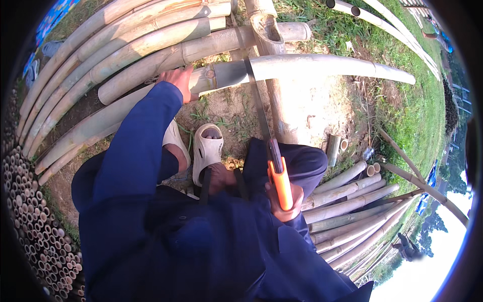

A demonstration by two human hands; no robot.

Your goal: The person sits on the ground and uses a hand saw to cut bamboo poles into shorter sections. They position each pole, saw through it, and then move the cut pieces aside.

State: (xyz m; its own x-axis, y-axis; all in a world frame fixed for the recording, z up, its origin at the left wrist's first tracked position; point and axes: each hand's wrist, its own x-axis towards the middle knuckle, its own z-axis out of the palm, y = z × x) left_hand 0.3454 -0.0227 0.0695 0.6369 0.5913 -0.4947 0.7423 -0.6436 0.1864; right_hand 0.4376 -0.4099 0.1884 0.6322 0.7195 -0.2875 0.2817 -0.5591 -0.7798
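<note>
A long, thick bamboo pole (312, 66) lies crosswise in front of me, over a bamboo support (278, 108) on the ground. My left hand (178, 83) is closed on the pole, left of the saw; some of its fingers are hidden. In my right hand (288, 201), near my knee, is a hand saw with an orange handle (280, 183). The saw's long blade (259, 103) points away from me and crosses the pole just right of a dark patch. Whether its teeth have entered the bamboo cannot be made out. My feet, in light clogs (204, 151), are below the pole.
More bamboo poles (136, 50) lie side by side at the far left. Many stacked bamboo pieces (37, 221) show their round ends at lower left. Another pile of poles (352, 201) is on my right, near a short bamboo piece (333, 150). A person (406, 247) is farther off.
</note>
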